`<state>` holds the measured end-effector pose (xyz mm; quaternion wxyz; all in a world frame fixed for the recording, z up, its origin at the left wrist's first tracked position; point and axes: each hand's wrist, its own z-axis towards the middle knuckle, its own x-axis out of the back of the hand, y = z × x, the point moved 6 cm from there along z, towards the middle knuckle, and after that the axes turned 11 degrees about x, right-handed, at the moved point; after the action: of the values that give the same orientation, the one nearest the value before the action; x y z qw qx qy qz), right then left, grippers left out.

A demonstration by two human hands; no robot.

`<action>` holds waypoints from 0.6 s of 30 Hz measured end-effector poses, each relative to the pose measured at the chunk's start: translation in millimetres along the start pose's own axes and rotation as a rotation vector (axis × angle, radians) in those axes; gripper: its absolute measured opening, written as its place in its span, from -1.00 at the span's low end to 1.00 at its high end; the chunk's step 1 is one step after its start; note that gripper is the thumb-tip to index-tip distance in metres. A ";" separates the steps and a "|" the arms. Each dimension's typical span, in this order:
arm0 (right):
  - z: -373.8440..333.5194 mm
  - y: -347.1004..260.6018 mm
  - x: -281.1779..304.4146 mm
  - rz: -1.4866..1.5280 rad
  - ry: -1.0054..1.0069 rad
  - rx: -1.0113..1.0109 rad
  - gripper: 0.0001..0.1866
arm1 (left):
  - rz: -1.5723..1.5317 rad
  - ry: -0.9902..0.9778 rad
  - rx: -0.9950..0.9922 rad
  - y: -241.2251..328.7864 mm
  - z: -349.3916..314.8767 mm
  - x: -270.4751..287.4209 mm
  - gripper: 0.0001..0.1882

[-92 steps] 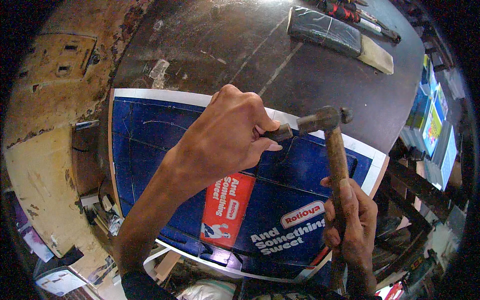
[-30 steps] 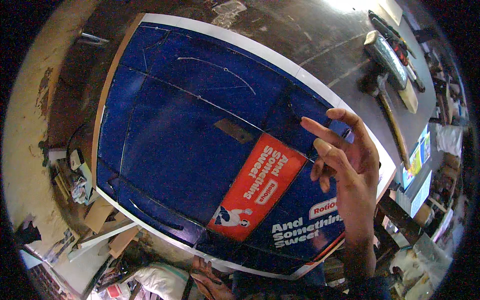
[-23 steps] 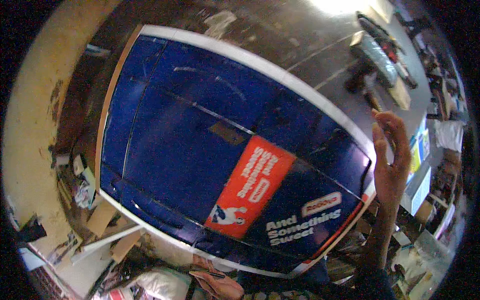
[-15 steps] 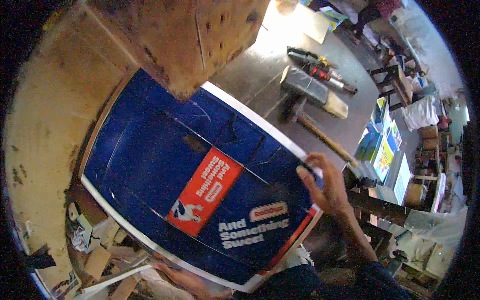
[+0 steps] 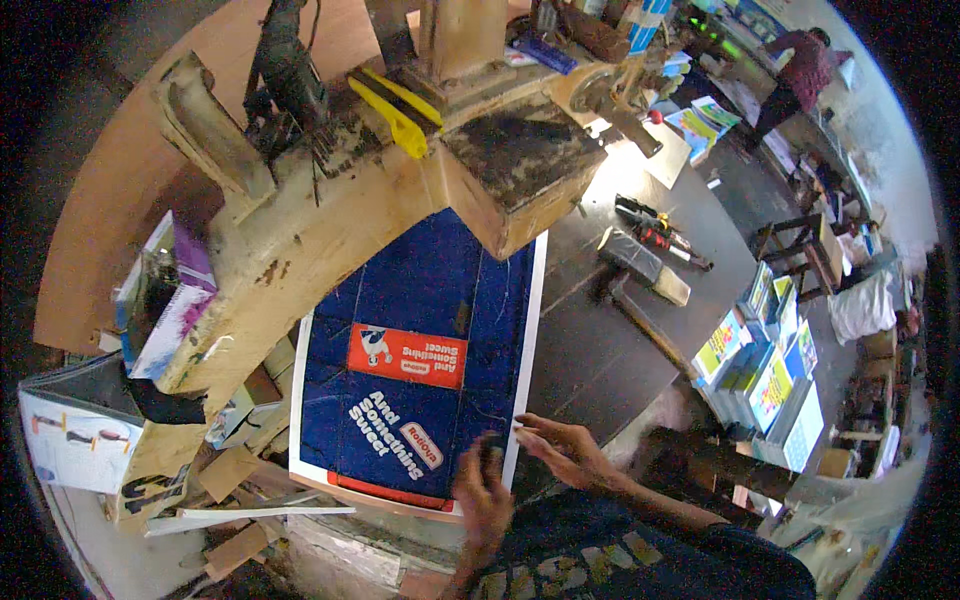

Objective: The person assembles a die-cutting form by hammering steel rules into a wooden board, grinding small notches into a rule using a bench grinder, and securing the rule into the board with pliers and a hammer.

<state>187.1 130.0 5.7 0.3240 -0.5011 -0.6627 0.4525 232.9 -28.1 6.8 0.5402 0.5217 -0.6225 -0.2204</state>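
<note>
On the surface point(image 5: 580, 335), near edge, you seem to be handling the board point(image 5: 415, 382): right hand point(image 5: 572, 455) loosely extended, left hand point(image 5: 484, 500) blurred, each grip's hold unclear; next calls for steadiness.

"Class of place?"

"Workshop, one. Dark table point(image 5: 600, 345), surface scuffed."

"Evidence upon it?"

"Hammer point(image 5: 655, 332), long-handled, lying toward the near right corner. Wrapped block point(image 5: 633, 254) and assorted hand tools point(image 5: 668, 238), grouped near the right edge. Blue printed sheet point(image 5: 420, 310), white-bordered, toward the left edge."

"Evidence around it?"

"Cream frame point(image 5: 350, 215), heavy, worn, left of the table. Board offcuts point(image 5: 228, 473), loose, below that. Printed stock point(image 5: 770, 390), stacked, by the near right corner. Stool point(image 5: 825, 255) and co-worker point(image 5: 805, 70), beyond the right edge."
</note>
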 end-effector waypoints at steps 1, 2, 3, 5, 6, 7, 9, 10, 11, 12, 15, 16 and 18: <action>7.8 -10.9 -2.0 0.006 -0.023 0.007 -0.58 | 0.010 -0.037 -0.115 10.6 -10.6 -15.1 -0.56; 14.7 -19.2 -2.0 -0.006 -0.046 0.021 -0.63 | 0.028 -0.011 -0.112 11.0 -17.8 -27.1 -0.56; 18.7 -24.5 -1.3 -0.013 -0.071 0.034 -0.67 | 0.055 -0.084 -0.122 10.6 -23.9 -43.8 -0.47; 43.2 17.5 35.3 0.129 0.039 0.249 -0.78 | 0.068 -0.170 -0.127 29.5 -33.3 -70.0 -0.37; 58.2 25.2 65.4 0.153 0.092 0.299 -0.81 | 0.151 -0.040 -0.094 52.0 -36.1 -71.9 -0.28; 79.1 9.0 88.3 -0.050 0.128 0.408 -0.85 | 0.293 0.108 -0.142 23.2 -48.3 -76.3 -0.19; 113.5 8.1 130.4 -0.420 0.176 0.650 -0.87 | 0.570 0.428 -0.179 -37.5 -75.2 -84.2 0.00; 121.1 16.1 171.6 -0.630 0.227 0.791 -0.83 | 0.644 0.440 0.418 -80.3 -76.5 -82.3 0.23; 124.4 18.9 194.3 -0.615 0.217 0.807 -0.83 | 0.697 0.461 1.038 -117.2 -97.1 -76.4 0.45; 126.6 16.1 199.8 -0.752 0.145 0.873 -0.80 | 0.609 0.545 1.114 -126.2 -108.8 -64.6 0.46; 127.8 9.2 215.4 -0.934 -0.002 0.906 -0.69 | 0.380 0.738 0.876 -129.1 -116.3 -45.4 0.48; 129.5 12.3 217.4 -0.974 -0.052 0.863 -0.62 | 0.335 0.773 0.843 -129.0 -119.0 -43.6 0.49; 132.1 15.9 224.8 -0.977 -0.063 0.870 -0.62 | 0.246 0.820 0.771 -128.3 -125.3 -36.9 0.51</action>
<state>11.7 310.3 -64.7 0.6457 0.0481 -0.5797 0.4947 394.0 -5.2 -77.0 0.5298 0.6473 -0.4537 0.3073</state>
